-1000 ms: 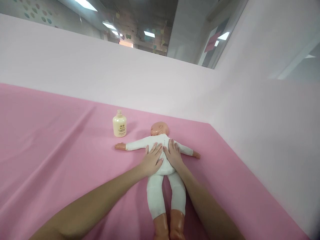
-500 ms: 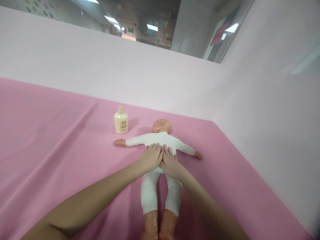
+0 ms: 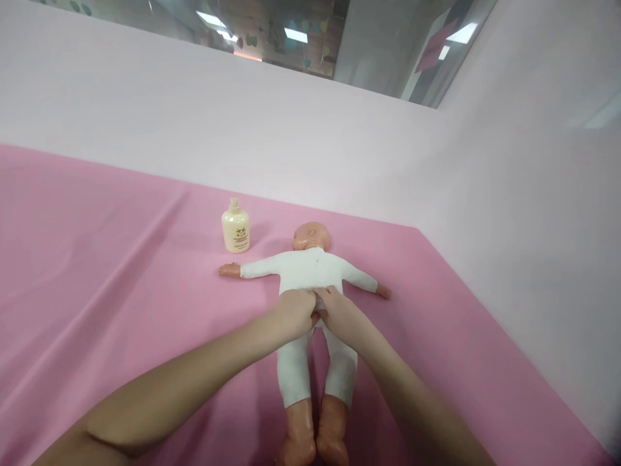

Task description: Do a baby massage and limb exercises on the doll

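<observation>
A baby doll with a white cloth body lies stretched out, its head turned sideways and its arms spread wide. Over its lower trunk, my left hand is closed, fingers curled under and knuckles against the cloth. My right hand is beside it, also closed with bent fingers, and the two meet at the doll's midline. Whatever may be inside the curled fingers is hidden. Beyond the doll's outstretched left-side arm stands a cream pump bottle with a printed label.
Pink cloth covers the surface, with long creases on the left. A white wall rises behind it and continues along the right side. Above is a window showing ceiling lights.
My hands lay flat with fingers extended on the doll's back; now the fingers are curled in, lower on its trunk. The view has tilted down slightly.
</observation>
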Tool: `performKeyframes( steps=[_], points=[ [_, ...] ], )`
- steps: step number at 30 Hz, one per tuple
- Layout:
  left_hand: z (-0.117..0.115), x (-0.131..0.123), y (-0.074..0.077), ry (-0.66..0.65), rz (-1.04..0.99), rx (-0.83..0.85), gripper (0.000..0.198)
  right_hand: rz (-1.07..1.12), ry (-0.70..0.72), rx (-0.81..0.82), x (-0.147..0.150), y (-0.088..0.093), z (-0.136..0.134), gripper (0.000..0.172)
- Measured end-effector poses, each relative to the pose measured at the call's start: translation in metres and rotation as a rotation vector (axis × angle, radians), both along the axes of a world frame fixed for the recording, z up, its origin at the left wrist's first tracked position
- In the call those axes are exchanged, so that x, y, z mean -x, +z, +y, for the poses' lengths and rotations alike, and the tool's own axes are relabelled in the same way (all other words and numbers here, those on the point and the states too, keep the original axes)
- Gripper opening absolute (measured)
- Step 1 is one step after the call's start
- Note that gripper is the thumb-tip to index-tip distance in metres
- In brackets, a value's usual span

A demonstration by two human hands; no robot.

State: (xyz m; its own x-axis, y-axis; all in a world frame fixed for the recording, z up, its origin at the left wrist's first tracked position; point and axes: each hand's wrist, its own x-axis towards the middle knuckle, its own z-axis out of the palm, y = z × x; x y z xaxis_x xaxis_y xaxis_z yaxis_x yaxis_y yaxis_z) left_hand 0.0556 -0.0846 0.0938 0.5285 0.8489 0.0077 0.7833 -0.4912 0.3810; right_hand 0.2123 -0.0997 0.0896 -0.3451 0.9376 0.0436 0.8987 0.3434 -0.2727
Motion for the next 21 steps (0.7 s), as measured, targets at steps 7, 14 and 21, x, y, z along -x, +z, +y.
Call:
performKeyframes(
  steps=[7,14,21],
  points=[
    [0.018,0.011,-0.021,-0.031,-0.153,-0.064,0.050,-0.023,-0.127,0.081,0.001,0.011,-0.004,0.035],
    [0.022,0.009,-0.012,0.017,-0.103,-0.029,0.034,0.041,-0.021,-0.018,-0.003,-0.009,0.007,0.030],
    [0.028,0.004,-0.009,-0.008,0.034,-0.128,0.019,0.149,-0.025,-0.061,-0.002,-0.018,0.022,0.023]
  ],
)
